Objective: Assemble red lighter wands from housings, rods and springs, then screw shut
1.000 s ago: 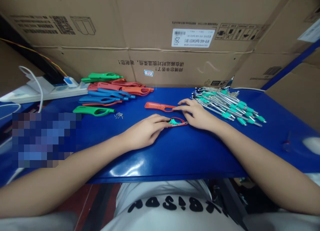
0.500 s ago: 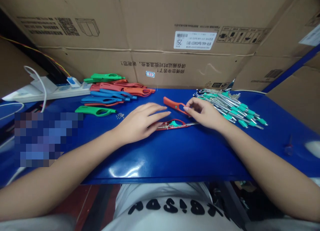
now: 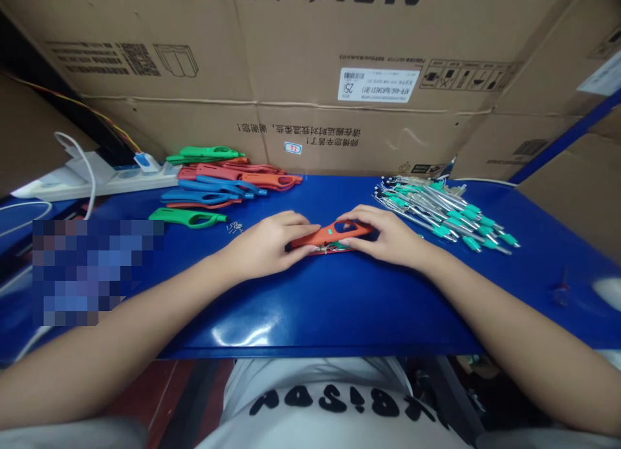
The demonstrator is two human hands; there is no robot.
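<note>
Left hand (image 3: 266, 245) and right hand (image 3: 391, 237) pinch the orange lighter shell (image 3: 316, 236) between them: likely light, stiff; grip its ends.

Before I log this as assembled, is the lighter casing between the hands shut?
Open: wiring shows along the near side, between orange upper shell and red lower shell.

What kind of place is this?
Probably a small workbench for putting things together. On the blue table there's a pile of coloured plastic shells, a heap of metal rods with green parts, and an orange shell held between two hands.
</note>
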